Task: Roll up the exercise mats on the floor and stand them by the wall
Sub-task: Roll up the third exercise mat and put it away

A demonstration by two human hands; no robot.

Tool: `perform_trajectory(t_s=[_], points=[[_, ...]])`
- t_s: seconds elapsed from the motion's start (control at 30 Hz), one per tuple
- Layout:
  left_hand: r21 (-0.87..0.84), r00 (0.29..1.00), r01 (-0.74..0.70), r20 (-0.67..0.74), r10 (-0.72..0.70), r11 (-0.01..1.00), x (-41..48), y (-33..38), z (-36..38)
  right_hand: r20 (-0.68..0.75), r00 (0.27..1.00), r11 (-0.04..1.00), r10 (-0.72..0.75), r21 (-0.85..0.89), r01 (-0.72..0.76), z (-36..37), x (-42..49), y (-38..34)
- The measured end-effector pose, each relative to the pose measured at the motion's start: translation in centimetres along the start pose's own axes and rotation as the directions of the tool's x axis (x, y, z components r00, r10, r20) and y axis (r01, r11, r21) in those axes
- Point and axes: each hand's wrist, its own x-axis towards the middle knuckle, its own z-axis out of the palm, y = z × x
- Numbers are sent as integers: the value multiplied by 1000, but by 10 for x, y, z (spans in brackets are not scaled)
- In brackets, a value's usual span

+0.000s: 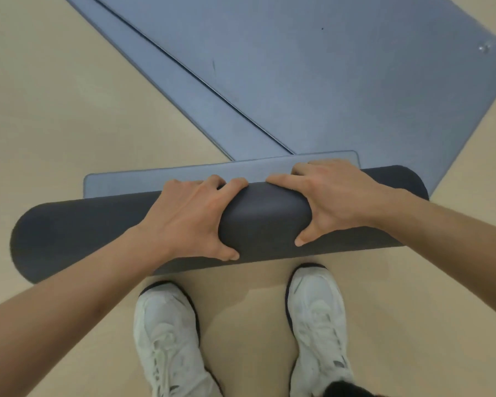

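Both hands press down on a rolled mat [80, 239], a dark grey cylinder lying crosswise on the beige floor [55, 110]. The left hand [189, 222] wraps over the roll's middle, its fingers [212, 181] curled over the far side and its thumb low on the near side, clamped on the roll. The right hand [330, 196] sits just beside it, fingers spread over the top and far edge, thumb pointing down the near face, also gripping the roll. Just beyond the fingertips, a short flat strip of the same mat [155, 179] remains unrolled, blue-grey side up. Further beyond the fingers, two more blue mats [355, 81] lie flat on the floor, one overlapping the other at an angle. Nearer than the thumbs, two white sneakers [315, 325] stand on the floor, toes almost touching the roll.
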Motion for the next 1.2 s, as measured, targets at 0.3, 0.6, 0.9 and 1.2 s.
perform_trajectory(t_s=[0.3, 0.6, 0.9, 1.2], points=[[10, 983, -87, -162, 87, 996, -25, 16, 39, 42, 997, 989, -57, 140, 51, 36, 6, 11], [100, 939, -42, -337, 74, 994, -42, 47, 74, 208, 975, 922, -75, 387, -12, 15, 35, 28], [86, 948, -33, -314, 59, 996, -12, 23, 57, -138, 985, 940, 100, 337, -48, 20, 18, 40], [-23, 972, -42, -233, 35, 999, 20, -8, 27, -730, 682, 992, 35, 106, 64, 78, -15, 2]])
